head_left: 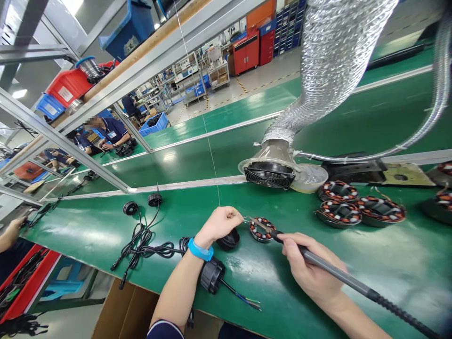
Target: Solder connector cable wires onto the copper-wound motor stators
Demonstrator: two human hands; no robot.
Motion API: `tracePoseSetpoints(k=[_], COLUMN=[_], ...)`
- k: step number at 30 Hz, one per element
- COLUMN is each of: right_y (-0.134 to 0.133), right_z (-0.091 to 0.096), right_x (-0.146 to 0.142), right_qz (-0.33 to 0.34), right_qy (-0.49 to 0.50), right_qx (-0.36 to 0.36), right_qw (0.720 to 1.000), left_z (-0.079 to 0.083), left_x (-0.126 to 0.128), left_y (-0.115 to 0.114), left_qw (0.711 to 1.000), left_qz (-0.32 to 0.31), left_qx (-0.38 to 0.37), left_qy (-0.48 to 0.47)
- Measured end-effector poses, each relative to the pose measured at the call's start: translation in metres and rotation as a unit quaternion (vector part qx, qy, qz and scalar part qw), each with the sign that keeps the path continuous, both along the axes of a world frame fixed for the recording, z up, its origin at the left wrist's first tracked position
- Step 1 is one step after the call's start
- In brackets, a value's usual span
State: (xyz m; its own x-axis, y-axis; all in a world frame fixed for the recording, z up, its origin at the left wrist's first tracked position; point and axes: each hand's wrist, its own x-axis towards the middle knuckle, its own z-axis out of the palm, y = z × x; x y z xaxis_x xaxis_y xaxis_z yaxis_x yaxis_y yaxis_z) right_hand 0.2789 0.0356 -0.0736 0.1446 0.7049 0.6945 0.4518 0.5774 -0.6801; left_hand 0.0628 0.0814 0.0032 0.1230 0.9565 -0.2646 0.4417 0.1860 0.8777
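My right hand [314,268] is wrapped round the grey handle of a soldering iron [328,268]. The iron's tip reaches over a small motor stator [262,238] with copper windings and white parts, lying on the green bench. My left hand [221,223], with a blue wrist strap, pinches a thin solder wire [213,157] that runs down from overhead. Its fingertips are just left of the iron's tip. Below that hand sits a round black cap [229,240]. Beside the left wrist lies a black ribbed housing [212,277] with stripped coloured wires coming out.
Several more stators [341,213] stand at the right, near a fume extractor hood [270,169] on a silver duct [328,61]. Black cables [141,240] with round caps lie at the left. A metal shelf frame [134,75] crosses above. A co-worker's hand [12,233] shows at far left.
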Motion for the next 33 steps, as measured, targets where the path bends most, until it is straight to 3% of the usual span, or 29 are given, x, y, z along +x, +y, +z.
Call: tracePoseSetpoints(k=[8, 22, 33], right_y=[0.001, 0.0, -0.001], right_z=[0.005, 0.005, -0.007], right_x=[-0.004, -0.006, -0.005], right_qz=[0.014, 0.017, 0.012], right_qy=[-0.036, -0.003, 0.072], right_qx=[0.018, 0.001, -0.11], right_qw=[0.999, 1.0, 0.991], left_z=[-0.002, -0.006, -0.004], left_x=[0.001, -0.002, -0.001], left_y=[0.001, 0.002, 0.001], left_qw=[1.0, 1.0, 1.0], left_qz=[-0.003, -0.014, -0.003], left_qx=[0.009, 0.013, 0.004], left_qy=[-0.005, -0.005, -0.02])
